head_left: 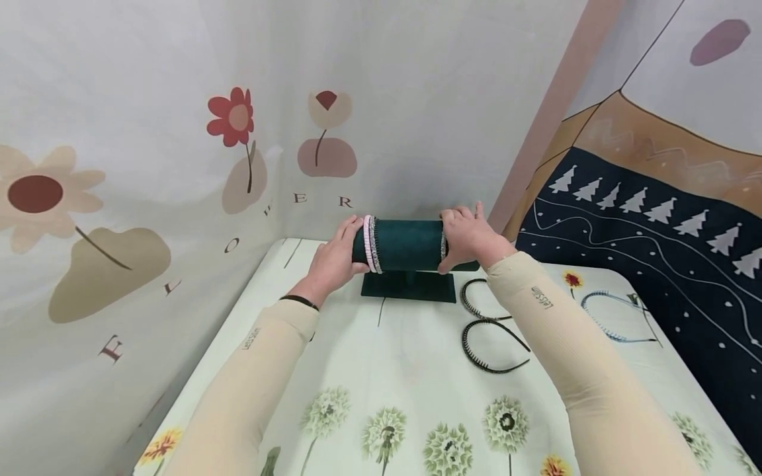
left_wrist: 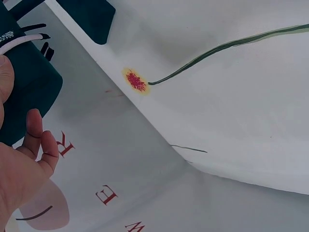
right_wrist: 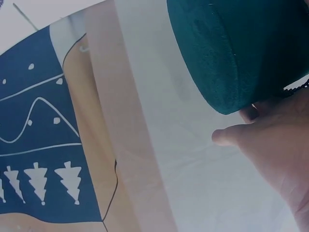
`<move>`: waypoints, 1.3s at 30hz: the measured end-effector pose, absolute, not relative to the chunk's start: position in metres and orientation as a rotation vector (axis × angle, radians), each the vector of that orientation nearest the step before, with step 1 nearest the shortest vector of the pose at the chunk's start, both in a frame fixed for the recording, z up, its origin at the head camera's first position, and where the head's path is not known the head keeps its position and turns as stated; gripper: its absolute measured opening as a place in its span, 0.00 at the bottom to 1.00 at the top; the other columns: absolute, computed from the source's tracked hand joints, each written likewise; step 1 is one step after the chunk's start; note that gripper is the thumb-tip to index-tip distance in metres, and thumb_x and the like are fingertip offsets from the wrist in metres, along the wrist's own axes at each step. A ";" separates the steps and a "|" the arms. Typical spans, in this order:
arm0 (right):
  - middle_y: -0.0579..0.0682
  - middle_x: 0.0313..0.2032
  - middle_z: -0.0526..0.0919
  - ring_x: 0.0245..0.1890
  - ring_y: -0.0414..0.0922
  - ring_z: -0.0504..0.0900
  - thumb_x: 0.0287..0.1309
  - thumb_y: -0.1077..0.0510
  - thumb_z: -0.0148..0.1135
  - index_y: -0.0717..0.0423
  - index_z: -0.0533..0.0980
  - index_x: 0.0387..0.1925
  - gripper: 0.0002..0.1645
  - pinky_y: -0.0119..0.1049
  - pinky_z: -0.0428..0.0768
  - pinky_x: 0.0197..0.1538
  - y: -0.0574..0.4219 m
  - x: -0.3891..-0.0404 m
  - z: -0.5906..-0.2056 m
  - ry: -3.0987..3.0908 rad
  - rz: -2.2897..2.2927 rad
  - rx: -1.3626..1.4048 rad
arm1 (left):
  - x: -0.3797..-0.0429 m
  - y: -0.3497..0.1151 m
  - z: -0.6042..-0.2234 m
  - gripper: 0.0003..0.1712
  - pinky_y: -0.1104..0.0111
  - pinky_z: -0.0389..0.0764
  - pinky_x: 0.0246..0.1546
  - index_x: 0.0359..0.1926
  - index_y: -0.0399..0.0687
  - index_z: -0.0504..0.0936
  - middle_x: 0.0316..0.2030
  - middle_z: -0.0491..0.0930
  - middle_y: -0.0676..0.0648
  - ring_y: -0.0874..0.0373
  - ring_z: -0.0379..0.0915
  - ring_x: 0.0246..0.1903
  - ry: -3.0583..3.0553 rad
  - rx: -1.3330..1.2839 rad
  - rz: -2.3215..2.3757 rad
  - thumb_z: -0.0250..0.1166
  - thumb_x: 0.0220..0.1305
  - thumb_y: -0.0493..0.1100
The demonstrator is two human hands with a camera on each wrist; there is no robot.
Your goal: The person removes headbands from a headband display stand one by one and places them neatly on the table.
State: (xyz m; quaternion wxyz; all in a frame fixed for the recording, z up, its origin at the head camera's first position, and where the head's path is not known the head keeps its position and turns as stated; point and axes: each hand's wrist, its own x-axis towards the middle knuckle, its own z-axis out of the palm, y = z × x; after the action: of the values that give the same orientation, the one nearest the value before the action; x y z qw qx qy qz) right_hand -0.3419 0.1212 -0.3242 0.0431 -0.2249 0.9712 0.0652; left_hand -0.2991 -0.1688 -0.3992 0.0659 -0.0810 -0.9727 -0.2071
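A dark green headband display stand (head_left: 411, 244) with a cylindrical bar stands on the table. Round the left part of its bar sit a pink headband (head_left: 370, 244) and, beside it, a glittery silver headband (head_left: 375, 254). My left hand (head_left: 335, 256) holds the pink headband at the bar's left end, fingers above and thumb below. At the other end my right hand (head_left: 470, 237) grips a second glittery headband (head_left: 443, 246), thumb at its front lower edge. The palm covers part of the bar. In the right wrist view the stand's end (right_wrist: 212, 53) shows above the hand.
Two black toothed headbands (head_left: 476, 357) lie on the table right of the base (head_left: 407, 288). A light blue headband (head_left: 601, 324) lies farther right, beyond my right forearm. Hanging fabric (head_left: 417, 99) with printed flowers closes off the back and left.
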 end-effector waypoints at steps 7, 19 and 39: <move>0.64 0.83 0.57 0.84 0.64 0.51 0.47 0.31 0.83 0.65 0.50 0.83 0.78 0.74 0.34 0.83 0.123 -0.340 -0.324 2.975 0.192 -0.672 | -0.300 -0.169 -0.399 0.64 0.40 0.68 0.77 0.87 0.56 0.44 0.87 0.42 0.47 0.41 0.64 0.77 -2.925 -0.262 -0.614 0.78 0.64 0.52; 0.64 0.82 0.58 0.83 0.65 0.52 0.46 0.31 0.83 0.65 0.50 0.82 0.78 0.74 0.34 0.83 0.124 -0.343 -0.327 2.966 0.194 -0.668 | -0.300 -0.168 -0.401 0.64 0.41 0.68 0.78 0.87 0.58 0.44 0.88 0.42 0.48 0.42 0.64 0.78 -2.920 -0.256 -0.632 0.78 0.64 0.52; 0.65 0.82 0.57 0.83 0.67 0.52 0.44 0.33 0.85 0.65 0.49 0.83 0.80 0.75 0.36 0.83 0.134 -0.342 -0.329 2.984 0.173 -0.647 | -0.298 -0.168 -0.401 0.64 0.41 0.68 0.78 0.87 0.57 0.44 0.88 0.42 0.48 0.40 0.67 0.76 -2.922 -0.254 -0.636 0.78 0.64 0.52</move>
State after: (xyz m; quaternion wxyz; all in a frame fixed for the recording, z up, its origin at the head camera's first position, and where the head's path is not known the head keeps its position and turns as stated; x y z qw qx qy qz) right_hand -0.3422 0.1337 -0.3290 0.0417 -0.2114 0.9749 0.0565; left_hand -0.2978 -0.1684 -0.4013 0.0700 -0.0846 -0.9713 -0.2112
